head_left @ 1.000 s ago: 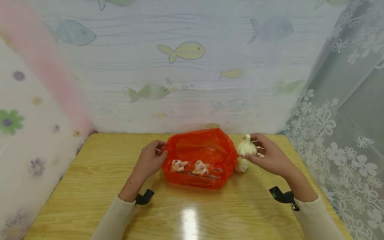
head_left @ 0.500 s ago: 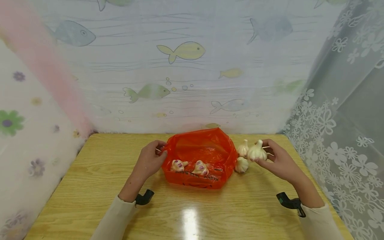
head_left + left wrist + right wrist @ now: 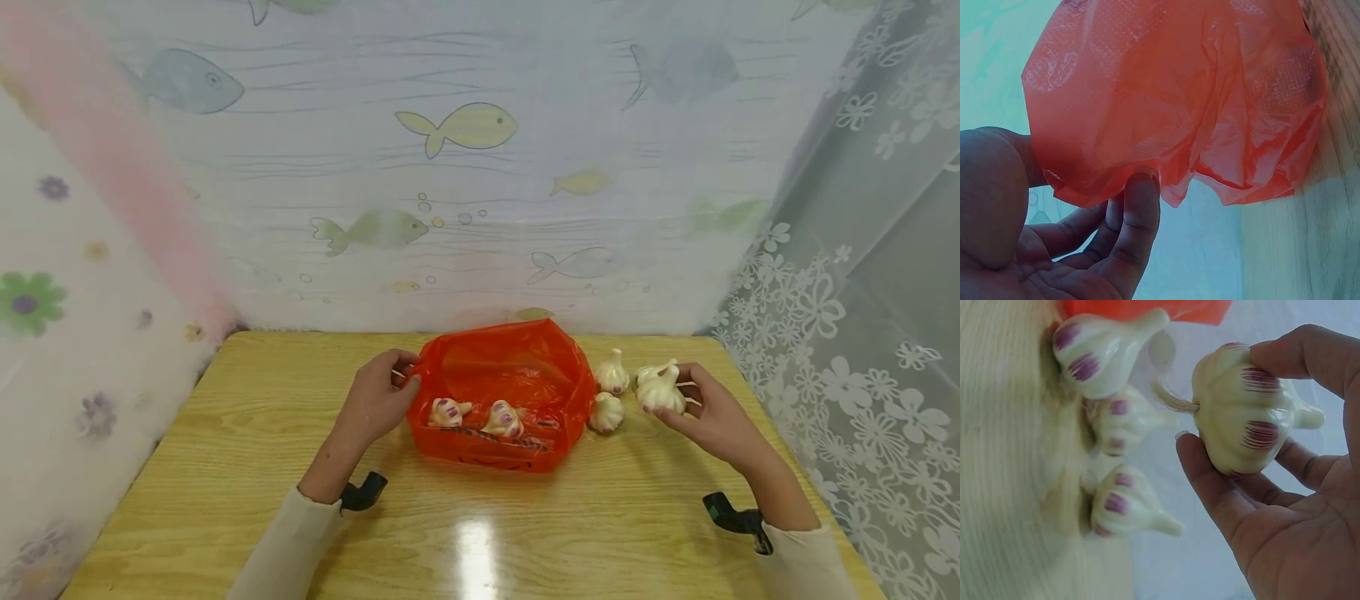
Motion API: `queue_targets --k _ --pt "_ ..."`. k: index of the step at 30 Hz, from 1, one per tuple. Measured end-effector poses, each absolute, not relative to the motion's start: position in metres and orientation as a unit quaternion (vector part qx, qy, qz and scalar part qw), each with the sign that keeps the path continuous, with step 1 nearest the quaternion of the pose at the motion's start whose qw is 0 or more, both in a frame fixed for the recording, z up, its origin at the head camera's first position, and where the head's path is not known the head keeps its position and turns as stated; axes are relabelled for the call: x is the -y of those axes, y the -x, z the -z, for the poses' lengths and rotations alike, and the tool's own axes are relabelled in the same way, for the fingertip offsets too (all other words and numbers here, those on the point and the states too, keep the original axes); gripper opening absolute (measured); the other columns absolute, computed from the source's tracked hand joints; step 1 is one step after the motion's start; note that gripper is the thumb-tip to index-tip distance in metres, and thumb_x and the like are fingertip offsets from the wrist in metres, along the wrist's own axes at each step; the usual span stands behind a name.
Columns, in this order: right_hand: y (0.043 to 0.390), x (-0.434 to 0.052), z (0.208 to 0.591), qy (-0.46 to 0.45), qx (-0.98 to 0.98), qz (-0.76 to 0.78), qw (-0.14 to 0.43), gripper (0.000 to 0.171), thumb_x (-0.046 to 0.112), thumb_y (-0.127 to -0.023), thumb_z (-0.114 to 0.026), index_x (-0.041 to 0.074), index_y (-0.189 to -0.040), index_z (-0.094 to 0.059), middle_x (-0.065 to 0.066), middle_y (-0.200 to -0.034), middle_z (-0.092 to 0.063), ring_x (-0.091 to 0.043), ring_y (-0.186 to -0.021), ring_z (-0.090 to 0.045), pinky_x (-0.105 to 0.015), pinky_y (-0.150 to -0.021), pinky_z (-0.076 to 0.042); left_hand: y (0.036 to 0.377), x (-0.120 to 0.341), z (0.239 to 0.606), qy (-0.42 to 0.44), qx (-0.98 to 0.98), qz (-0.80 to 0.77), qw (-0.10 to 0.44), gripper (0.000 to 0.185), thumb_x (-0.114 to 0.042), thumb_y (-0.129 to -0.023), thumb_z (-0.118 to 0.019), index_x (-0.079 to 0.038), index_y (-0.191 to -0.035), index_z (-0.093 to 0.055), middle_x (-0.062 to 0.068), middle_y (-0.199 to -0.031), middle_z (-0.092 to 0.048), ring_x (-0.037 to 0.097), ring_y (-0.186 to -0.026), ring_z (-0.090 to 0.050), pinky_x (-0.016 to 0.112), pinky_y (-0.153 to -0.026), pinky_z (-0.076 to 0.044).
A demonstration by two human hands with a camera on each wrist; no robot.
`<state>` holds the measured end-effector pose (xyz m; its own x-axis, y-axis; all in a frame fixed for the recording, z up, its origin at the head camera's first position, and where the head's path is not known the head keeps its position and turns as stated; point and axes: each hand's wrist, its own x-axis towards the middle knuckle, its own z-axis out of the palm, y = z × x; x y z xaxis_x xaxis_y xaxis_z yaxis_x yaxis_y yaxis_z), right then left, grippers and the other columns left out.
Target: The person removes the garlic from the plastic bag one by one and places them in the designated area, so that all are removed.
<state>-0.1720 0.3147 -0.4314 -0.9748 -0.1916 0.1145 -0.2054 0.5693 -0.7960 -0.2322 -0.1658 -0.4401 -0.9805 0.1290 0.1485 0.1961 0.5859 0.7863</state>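
An orange plastic bag (image 3: 517, 375) lies open on the wooden table (image 3: 225, 467) with two purple-marked garlic bulbs (image 3: 448, 411) (image 3: 502, 419) inside. My left hand (image 3: 405, 382) pinches the bag's left rim; the left wrist view shows its fingers (image 3: 1138, 206) under the bag's edge (image 3: 1179, 100). My right hand (image 3: 678, 398) holds a white garlic bulb (image 3: 660, 390) just above the table, right of the bag, gripped between thumb and fingers (image 3: 1244, 415). Two more bulbs (image 3: 613, 375) (image 3: 606, 412) lie on the table between that hand and the bag.
A fish-print sheet (image 3: 450, 167) hangs behind the table, a flowered sheet (image 3: 45, 317) on the left and a lace curtain (image 3: 840, 333) on the right. The table's right edge (image 3: 795, 467) runs close to my right forearm.
My right hand has carried its garlic bulb rightward and lower, away from the bag, uncovering a second bulb on the table. The left hand and bag have stayed put.
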Motion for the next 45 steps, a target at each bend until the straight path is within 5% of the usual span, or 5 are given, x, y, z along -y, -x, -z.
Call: queue_targets --k 7,14,18,30,45 --pt "0.174 -0.323 0.446 -0.097 0.891 -0.444 0.0 0.048 0.012 -0.102 -0.072 -0.003 -0.137 -0.043 -0.021 -0.133 -0.051 0.001 -0.108 -0.059 -0.027 -0.078 -0.057 0.232 0.165 0.442 0.095 0.889 0.446 0.039 0.032 -0.013 -0.1 -0.066 -0.002 -0.13 -0.066 0.013 -0.115 -0.069 0.026 -0.097 -0.066 0.042 -0.087 -0.063" --pt "0.177 -0.327 0.457 -0.08 0.908 -0.411 0.008 0.055 0.016 -0.1 -0.074 -0.005 -0.14 -0.044 -0.024 -0.133 -0.054 -0.037 -0.115 -0.064 -0.029 -0.077 -0.058 0.231 0.164 0.441 0.092 0.889 0.448 0.038 0.032 -0.012 -0.1 -0.067 -0.003 -0.13 -0.066 0.013 -0.116 -0.069 0.026 -0.097 -0.066 0.042 -0.086 -0.063" --pt "0.179 -0.329 0.461 -0.07 0.918 -0.39 0.011 0.057 0.017 -0.098 -0.077 -0.006 -0.14 -0.045 -0.026 -0.132 -0.056 -0.047 -0.118 -0.063 -0.034 -0.081 -0.058 0.232 0.164 0.441 0.092 0.888 0.448 0.038 0.032 -0.012 -0.1 -0.067 -0.003 -0.13 -0.066 0.013 -0.115 -0.069 0.026 -0.097 -0.066 0.041 -0.086 -0.063" --pt "0.179 -0.33 0.475 -0.069 0.934 -0.349 0.024 0.051 0.017 -0.093 -0.082 -0.005 -0.131 -0.055 -0.026 -0.126 -0.062 -0.044 -0.11 -0.065 -0.055 -0.088 -0.057 0.232 0.165 0.441 0.093 0.889 0.447 0.036 0.032 -0.013 -0.1 -0.067 -0.003 -0.13 -0.066 0.012 -0.115 -0.069 0.026 -0.096 -0.066 0.041 -0.084 -0.063" --pt "0.177 -0.33 0.481 -0.046 0.938 -0.343 0.011 0.053 0.024 -0.096 -0.08 -0.005 -0.131 -0.054 -0.032 -0.129 -0.061 -0.047 -0.11 -0.068 -0.056 -0.087 -0.059 0.232 0.164 0.441 0.091 0.89 0.446 0.03 0.032 -0.013 -0.1 -0.067 -0.004 -0.13 -0.066 0.011 -0.116 -0.069 0.026 -0.097 -0.065 0.041 -0.086 -0.063"
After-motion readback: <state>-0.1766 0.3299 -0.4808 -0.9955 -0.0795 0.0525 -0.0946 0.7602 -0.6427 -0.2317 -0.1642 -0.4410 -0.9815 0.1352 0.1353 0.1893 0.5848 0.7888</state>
